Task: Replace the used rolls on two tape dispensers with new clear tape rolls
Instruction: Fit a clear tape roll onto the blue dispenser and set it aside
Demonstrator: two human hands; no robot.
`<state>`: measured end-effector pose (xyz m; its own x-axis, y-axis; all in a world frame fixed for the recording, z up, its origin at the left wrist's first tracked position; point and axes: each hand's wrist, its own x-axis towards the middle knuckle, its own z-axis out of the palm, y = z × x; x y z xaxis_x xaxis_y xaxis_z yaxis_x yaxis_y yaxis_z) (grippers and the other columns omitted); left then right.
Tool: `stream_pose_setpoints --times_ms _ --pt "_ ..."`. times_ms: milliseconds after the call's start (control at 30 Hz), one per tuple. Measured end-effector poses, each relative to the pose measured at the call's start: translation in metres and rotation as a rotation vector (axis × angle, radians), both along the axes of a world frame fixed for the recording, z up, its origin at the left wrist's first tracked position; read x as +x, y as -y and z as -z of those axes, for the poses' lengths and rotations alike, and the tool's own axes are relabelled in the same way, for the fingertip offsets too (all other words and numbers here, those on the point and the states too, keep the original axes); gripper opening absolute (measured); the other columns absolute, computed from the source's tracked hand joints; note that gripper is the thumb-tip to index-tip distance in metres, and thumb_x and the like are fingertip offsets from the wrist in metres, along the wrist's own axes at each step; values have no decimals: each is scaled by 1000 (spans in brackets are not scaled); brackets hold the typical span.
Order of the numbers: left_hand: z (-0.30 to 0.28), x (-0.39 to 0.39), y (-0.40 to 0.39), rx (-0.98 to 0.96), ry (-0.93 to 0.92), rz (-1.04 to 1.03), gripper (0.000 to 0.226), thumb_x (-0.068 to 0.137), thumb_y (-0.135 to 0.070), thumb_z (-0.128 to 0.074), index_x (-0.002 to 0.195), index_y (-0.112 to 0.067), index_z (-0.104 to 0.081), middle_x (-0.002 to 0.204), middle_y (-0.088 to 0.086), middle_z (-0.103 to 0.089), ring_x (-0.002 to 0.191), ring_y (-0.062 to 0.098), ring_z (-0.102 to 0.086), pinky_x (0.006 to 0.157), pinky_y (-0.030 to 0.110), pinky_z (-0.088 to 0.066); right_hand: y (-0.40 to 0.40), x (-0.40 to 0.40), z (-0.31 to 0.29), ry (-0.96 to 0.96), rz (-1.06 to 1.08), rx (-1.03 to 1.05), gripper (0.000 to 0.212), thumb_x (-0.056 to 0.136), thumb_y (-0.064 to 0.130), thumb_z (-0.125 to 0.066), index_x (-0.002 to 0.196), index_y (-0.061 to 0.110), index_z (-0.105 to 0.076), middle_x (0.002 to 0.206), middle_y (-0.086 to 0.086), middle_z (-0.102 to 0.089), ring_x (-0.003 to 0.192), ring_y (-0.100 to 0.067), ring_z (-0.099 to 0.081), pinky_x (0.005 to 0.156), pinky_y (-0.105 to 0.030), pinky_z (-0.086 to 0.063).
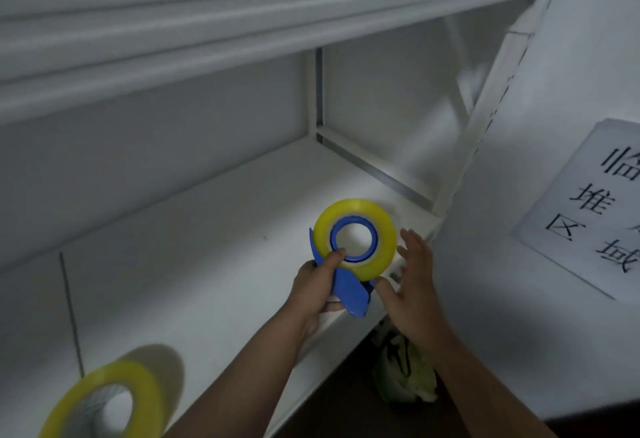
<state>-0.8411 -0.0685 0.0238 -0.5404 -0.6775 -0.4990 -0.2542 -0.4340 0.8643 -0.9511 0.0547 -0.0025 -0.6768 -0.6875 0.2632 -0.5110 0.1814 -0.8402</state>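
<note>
Blue tape dispenser, loaded with a yellowish clear tape roll around its blue hub. Held above the front edge of the white shelf by the left hand, fingers curled round the handle end, thumb stretched up onto the hub rim. Roll sits just above that grip, face turned toward the camera. Right hand just beside the roll on its far side from the grip, fingers straight and spread, holding nothing, seemingly not touching the roll, though contact at the lower edge cannot be ruled out.

Second tape roll well away from the grip, down toward the near left corner of the shelf, lying apart. Paper sign with printed characters on the wall beyond the free hand. Something pale green on the floor below the shelf edge, too blurred to name.

Judged step: seating or checking the roll on the hub. To do it well: keep the thumb braced on the hub rim so the dispenser cannot twist; bring the open palm flat against the roll's side and press evenly, not at one edge, so the core slides square. Then find the loose tape end and lead it toward the cutter below the grip. Cutter teeth not visible here; fingers best kept clear.
</note>
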Motion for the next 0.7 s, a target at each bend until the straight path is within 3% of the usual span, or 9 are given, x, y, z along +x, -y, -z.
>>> stream_pose_setpoints --times_ms 67,167,267,367,567,700 --pt "1 -12 15 65 -20 -14 40 87 -47 -64 103 -11 -64 92 9 -73 81 22 -71 55 29 -58 11 -14 3 124 34 -12 80 83 7 -68 144 30 -22 145 8 -26 127 -10 -38 101 -42 -42" --pt "4 -28 32 129 -25 -34 34 89 -44 -63 92 -10 -65 81 10 -73 78 24 -71 64 36 -60 23 -31 8 220 18 14 72 86 9 -65 140 37 -25 137 5 -38 116 -1 -44 99 -37 -41" --pt "10 -48 48 167 -10 -67 32 90 -42 -63 91 -10 -66 86 14 -73 83 29 -70 79 44 -59 38 -49 11 229 -9 37 68 89 14 -63 140 37 -24 139 4 -38 118 -7 -45 94 -28 -38" --pt "14 -70 56 174 2 -120 36 90 -43 -61 95 -8 -67 92 17 -73 91 34 -69 85 48 -57 57 -75 14 246 -49 84 68 90 18 -62 144 29 -23 142 1 -36 119 -10 -45 95 -27 -37" --pt "14 -109 65 158 27 -238 35 93 -42 -57 95 -8 -65 90 13 -72 84 27 -68 64 35 -54 94 -119 13 211 -253 134 63 90 27 -60 142 32 -24 139 9 -35 118 -8 -44 92 -24 -37" --pt "9 -136 73 141 36 -331 33 92 -40 -60 101 -8 -64 92 12 -71 85 28 -68 65 36 -56 115 -150 10 221 -380 111 55 90 24 -61 133 40 -30 133 10 -41 112 1 -45 87 -15 -38"
